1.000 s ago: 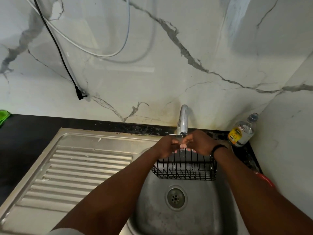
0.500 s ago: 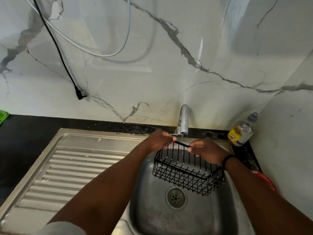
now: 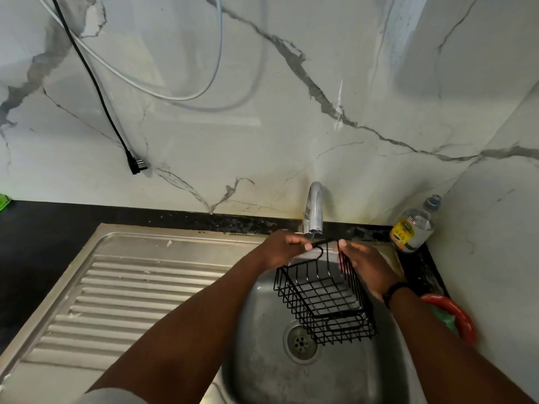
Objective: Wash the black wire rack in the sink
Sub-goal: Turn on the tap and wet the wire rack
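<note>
A: Fingers, left hand (image 3: 281, 248)?
B: Curled, pinching the top hook wire of the black wire rack (image 3: 323, 298) right under the tap (image 3: 313, 209).
A: Right hand (image 3: 364, 265)?
B: Fingers fairly straight, laid against the rack's right side wires; thumb tip at the top rim.
A: Rack position?
B: Held between both hands, tilted, its far end up by the spout, its near end low over the drain (image 3: 300, 342) of the sink (image 3: 262, 371).
A: Surroundings?
B: Bottle (image 3: 414, 225) at the right back corner.
</note>
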